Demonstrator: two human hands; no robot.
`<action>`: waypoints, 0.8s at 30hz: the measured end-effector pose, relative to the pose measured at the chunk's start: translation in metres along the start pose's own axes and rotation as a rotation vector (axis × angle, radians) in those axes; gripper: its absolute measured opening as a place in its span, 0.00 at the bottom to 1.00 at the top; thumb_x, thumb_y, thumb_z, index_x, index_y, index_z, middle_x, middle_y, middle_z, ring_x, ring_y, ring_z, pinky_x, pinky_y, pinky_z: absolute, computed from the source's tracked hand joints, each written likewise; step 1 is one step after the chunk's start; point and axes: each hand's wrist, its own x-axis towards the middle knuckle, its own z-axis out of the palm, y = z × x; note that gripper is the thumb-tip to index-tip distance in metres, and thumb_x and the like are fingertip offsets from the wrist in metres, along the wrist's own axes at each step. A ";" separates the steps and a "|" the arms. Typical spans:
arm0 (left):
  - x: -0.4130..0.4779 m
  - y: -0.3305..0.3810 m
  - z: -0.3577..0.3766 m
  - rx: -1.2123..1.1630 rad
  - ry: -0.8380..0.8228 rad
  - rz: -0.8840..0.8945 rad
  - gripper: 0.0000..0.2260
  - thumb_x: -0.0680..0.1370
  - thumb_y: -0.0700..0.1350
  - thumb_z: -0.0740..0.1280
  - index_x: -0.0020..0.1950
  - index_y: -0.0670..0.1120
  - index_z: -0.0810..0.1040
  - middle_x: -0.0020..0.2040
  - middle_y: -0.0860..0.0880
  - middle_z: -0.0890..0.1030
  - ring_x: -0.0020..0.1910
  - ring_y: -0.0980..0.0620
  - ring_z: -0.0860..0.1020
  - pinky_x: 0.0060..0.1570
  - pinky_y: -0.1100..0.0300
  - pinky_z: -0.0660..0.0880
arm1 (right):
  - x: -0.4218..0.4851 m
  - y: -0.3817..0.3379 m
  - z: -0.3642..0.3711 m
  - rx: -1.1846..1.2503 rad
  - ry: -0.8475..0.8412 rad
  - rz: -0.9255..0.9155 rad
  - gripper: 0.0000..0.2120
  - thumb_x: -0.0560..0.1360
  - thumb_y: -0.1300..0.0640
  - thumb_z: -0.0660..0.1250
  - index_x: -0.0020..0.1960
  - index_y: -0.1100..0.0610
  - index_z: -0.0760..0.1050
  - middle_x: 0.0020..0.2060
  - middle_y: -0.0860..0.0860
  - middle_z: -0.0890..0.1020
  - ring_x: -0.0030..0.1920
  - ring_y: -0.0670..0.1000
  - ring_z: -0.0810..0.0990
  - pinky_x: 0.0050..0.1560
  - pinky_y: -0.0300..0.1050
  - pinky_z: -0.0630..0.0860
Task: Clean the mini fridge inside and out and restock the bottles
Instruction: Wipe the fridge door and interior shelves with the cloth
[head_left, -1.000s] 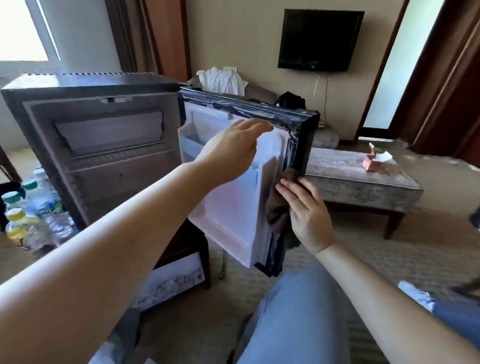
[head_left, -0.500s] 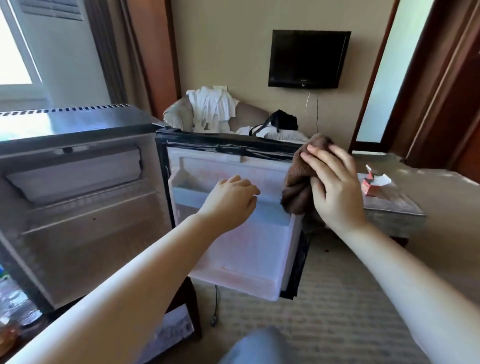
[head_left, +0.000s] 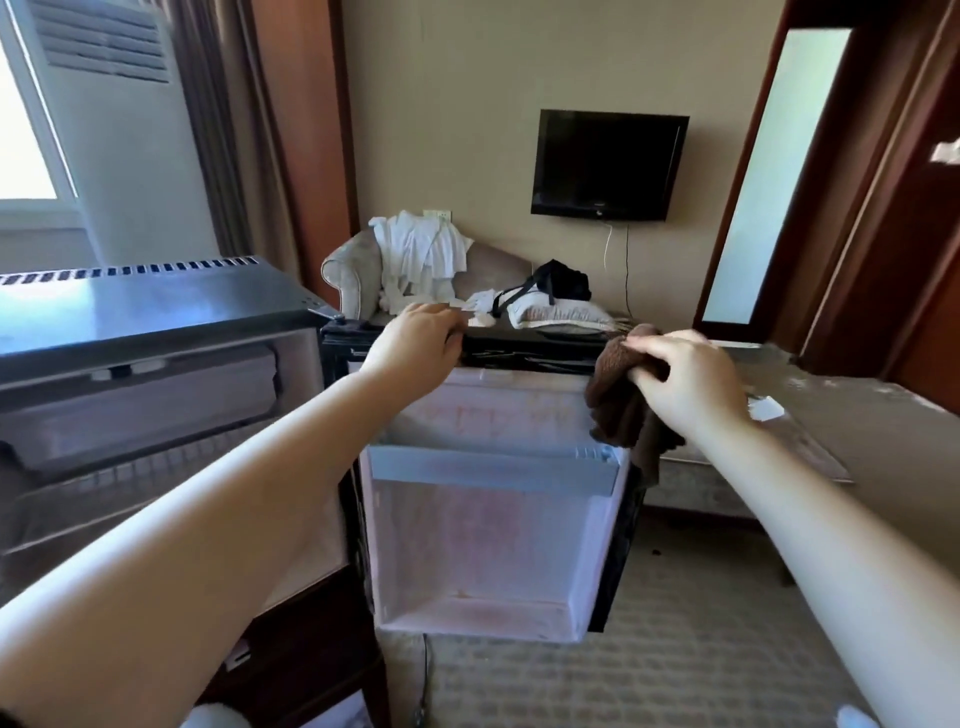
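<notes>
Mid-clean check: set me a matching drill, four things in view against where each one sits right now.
Things
1. left hand
2. brown cloth
3. television
4. white clothes

Places
a. mounted on the wall
b. draped over the armchair
c. gripping the top edge of the open fridge door, nearer the hinge
d. held by the right hand at the door's top free corner

Pairs: 1-c, 2-d, 3-a, 4-b

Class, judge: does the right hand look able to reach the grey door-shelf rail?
Probably yes: the right hand grips the cloth atop the open door; the rail sits just below, uncovered.
</notes>
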 end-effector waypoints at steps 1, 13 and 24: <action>0.003 -0.004 0.005 -0.030 -0.010 -0.035 0.13 0.80 0.41 0.58 0.61 0.43 0.77 0.59 0.45 0.78 0.61 0.45 0.72 0.60 0.54 0.67 | -0.002 0.000 0.002 0.006 0.014 -0.001 0.16 0.72 0.61 0.71 0.59 0.52 0.81 0.56 0.54 0.81 0.57 0.55 0.78 0.55 0.39 0.67; 0.014 -0.015 0.016 -0.110 -0.031 -0.091 0.13 0.80 0.41 0.58 0.60 0.44 0.78 0.60 0.46 0.78 0.61 0.45 0.72 0.60 0.55 0.67 | -0.005 -0.061 0.045 0.065 0.031 -0.092 0.21 0.68 0.68 0.72 0.60 0.58 0.80 0.58 0.53 0.81 0.63 0.58 0.77 0.61 0.32 0.59; 0.014 -0.017 -0.004 -0.028 -0.185 -0.061 0.15 0.77 0.40 0.56 0.58 0.46 0.78 0.55 0.47 0.79 0.57 0.46 0.75 0.53 0.55 0.72 | 0.008 -0.125 0.081 0.122 0.077 -0.371 0.17 0.73 0.56 0.60 0.57 0.54 0.82 0.53 0.50 0.84 0.56 0.54 0.81 0.56 0.44 0.76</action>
